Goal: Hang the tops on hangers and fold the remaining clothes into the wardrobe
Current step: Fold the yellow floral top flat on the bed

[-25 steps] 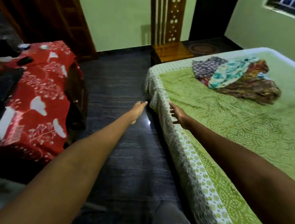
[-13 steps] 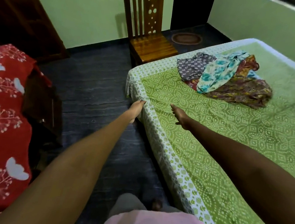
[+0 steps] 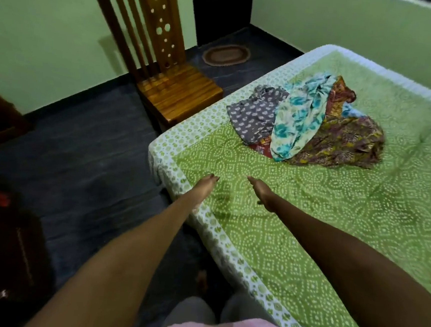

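Both my arms reach out over the near corner of the bed (image 3: 306, 249). My left hand (image 3: 204, 187) is above the white patterned border of the green bedspread, fingers straight and together, holding nothing. My right hand (image 3: 261, 193) is just beside it, a little further in over the green part, fingers also straight and pointing forward, its grip released and empty. I cannot tell whether either hand touches the cloth or only hovers over it.

The pile of clothes (image 3: 309, 124) lies on the bedspread well ahead of both hands and off to the right, nearer my right hand than my left. In the heap a grey printed piece (image 3: 252, 117) sits on the left side, a white and turquoise floral piece (image 3: 296, 118) is draped across the middle, and a brown and yellow patterned piece (image 3: 346, 141) spreads out to the right. A strip of bare green bedspread lies between my fingertips and the nearest edge of the pile.

A wooden chair (image 3: 169, 86) stands on the dark floor (image 3: 84, 157) against the head corner of the bed, to the left of the clothes.
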The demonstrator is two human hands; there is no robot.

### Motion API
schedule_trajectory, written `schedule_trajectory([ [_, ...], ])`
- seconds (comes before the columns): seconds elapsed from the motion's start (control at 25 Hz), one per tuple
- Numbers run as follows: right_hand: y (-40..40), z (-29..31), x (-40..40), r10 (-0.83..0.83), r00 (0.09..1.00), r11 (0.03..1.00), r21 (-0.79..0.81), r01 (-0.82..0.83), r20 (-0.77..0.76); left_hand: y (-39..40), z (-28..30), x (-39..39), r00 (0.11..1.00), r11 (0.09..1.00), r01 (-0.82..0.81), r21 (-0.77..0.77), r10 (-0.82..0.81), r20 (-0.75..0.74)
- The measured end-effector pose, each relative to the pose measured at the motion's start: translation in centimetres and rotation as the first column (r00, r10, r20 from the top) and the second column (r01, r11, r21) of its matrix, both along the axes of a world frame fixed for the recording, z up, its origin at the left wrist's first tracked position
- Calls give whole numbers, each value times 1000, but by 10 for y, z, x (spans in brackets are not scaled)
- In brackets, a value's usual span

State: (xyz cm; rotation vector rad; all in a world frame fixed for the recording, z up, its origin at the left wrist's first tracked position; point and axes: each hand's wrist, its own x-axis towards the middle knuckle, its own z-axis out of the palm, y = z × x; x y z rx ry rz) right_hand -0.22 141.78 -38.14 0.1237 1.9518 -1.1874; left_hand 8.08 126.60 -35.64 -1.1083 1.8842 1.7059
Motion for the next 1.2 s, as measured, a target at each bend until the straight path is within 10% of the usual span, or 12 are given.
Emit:
schedule_trajectory([
  [0.72,43,-160,-238,-568,794,819,54,571,217,72,-159,-289,973,968,226,112,-229,15],
  [1.0,63,-241,-293,-777,503,537,-19,843,378,109,-237,-347,961,954,269,133,-276,37],
  [1.2,63,-261,-347,-770,245,165,-187,968,589,114,-270,-349,960,948,266,175,-277,42],
])
